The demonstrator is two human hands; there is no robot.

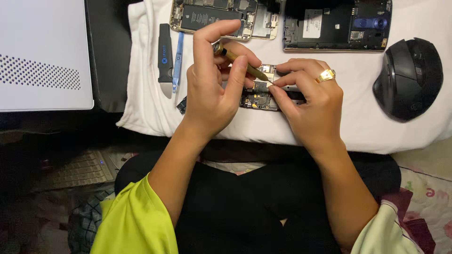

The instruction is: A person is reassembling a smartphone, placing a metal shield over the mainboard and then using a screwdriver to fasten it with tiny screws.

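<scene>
My left hand [214, 89] grips a small brass-coloured screwdriver [242, 63], its tip pointing down at a phone circuit board [260, 98] lying on a white cloth [367, 127]. My right hand [310, 101], with a gold ring, pinches the board at the screwdriver's tip and presses on it. Both hands hide most of the board.
Two opened phones [212, 19] [336, 26] lie at the cloth's far edge. A black pry tool [165, 59] and a blue spudger [177, 61] lie left of my hands. A black mouse [408, 77] sits right. A white box [42, 54] stands left.
</scene>
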